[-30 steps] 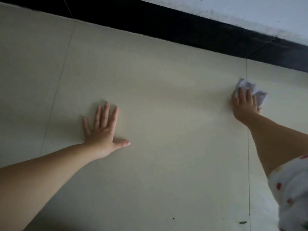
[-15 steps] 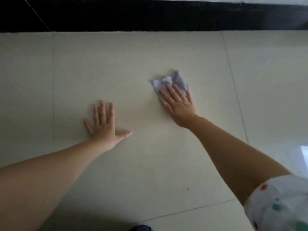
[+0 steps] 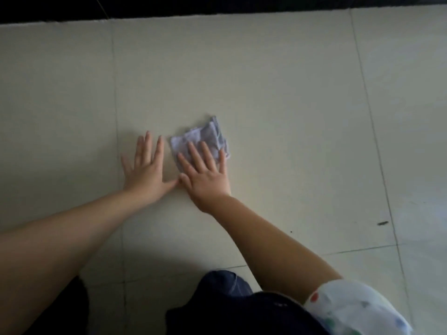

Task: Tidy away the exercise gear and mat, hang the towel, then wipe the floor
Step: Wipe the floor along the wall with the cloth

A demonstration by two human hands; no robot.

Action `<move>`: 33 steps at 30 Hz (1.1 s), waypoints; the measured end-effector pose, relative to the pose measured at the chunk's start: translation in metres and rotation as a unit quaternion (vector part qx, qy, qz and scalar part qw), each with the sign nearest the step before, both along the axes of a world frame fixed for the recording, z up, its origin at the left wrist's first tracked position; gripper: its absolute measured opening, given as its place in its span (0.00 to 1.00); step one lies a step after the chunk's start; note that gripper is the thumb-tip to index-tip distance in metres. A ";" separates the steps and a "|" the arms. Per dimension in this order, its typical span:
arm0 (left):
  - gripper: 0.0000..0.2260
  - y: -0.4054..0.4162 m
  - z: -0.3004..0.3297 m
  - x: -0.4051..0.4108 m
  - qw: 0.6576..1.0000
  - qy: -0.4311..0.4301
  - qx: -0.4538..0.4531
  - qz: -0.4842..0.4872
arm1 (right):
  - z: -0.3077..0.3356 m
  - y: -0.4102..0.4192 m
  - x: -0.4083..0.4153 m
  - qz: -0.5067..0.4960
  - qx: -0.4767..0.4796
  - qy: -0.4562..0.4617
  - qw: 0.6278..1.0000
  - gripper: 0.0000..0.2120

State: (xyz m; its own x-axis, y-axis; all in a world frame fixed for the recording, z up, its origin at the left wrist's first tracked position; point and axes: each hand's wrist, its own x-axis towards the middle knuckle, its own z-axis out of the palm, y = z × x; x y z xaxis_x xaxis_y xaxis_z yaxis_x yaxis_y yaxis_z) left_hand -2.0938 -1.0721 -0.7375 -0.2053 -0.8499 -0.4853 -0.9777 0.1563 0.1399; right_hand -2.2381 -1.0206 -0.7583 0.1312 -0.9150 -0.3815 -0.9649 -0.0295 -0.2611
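A small crumpled pale lilac cloth (image 3: 205, 135) lies on the cream tiled floor (image 3: 266, 81). My right hand (image 3: 205, 172) presses flat on the cloth's near half with its fingers spread over it. My left hand (image 3: 145, 170) rests flat on the bare tile just left of the cloth, fingers apart and holding nothing. The two thumbs almost touch.
A black skirting strip (image 3: 217, 6) runs along the far edge of the floor. A small dark speck of dirt (image 3: 382, 223) lies on the tile at the right. My dark-trousered knees (image 3: 242, 305) are at the bottom of the view.
My right hand has slid the cloth leftwards across the tile, from far right to beside my left hand. The left hand has stayed planted on the floor.
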 end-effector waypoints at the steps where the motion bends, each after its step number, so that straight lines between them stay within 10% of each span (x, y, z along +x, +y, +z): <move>1: 0.48 0.009 0.000 0.011 1.000 -0.006 0.009 0.012 | 0.000 0.004 0.004 0.061 -0.001 -0.014 0.998 0.24; 5: 0.49 0.025 -0.006 0.035 0.998 -0.035 0.056 0.022 | -0.008 0.017 -0.078 0.088 -0.059 -0.011 0.994 0.27; 10: 0.42 0.022 -0.011 0.038 0.998 -0.030 0.061 0.017 | -0.011 0.059 -0.291 -0.329 0.045 0.092 0.939 0.29; 14: 0.32 0.019 -0.009 0.039 0.998 -0.017 0.063 0.023 | 0.000 0.056 -0.264 -0.494 0.074 0.061 0.864 0.25; 19: 0.26 0.016 -0.004 0.041 0.998 -0.012 0.058 0.015 | -0.002 0.069 -0.038 -0.211 -0.042 0.054 0.975 0.28; 24: 0.27 0.019 -0.002 0.047 0.998 -0.030 0.042 -0.040 | 0.007 0.096 0.052 0.098 0.003 -0.024 0.995 0.25; 33: 0.27 0.041 0.008 0.030 0.990 -0.056 0.069 -0.112 | -0.016 0.111 -0.274 -0.299 0.086 0.104 0.945 0.29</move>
State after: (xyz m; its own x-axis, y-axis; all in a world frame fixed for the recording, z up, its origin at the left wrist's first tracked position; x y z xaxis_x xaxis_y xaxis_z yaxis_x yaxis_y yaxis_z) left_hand -2.0637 -1.0314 -0.7293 -0.3204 -0.7131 -0.6236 -0.9310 0.3587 0.0682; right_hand -2.5119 -0.9094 -0.7745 -0.4836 -0.7236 -0.4925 -0.8268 0.5623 -0.0144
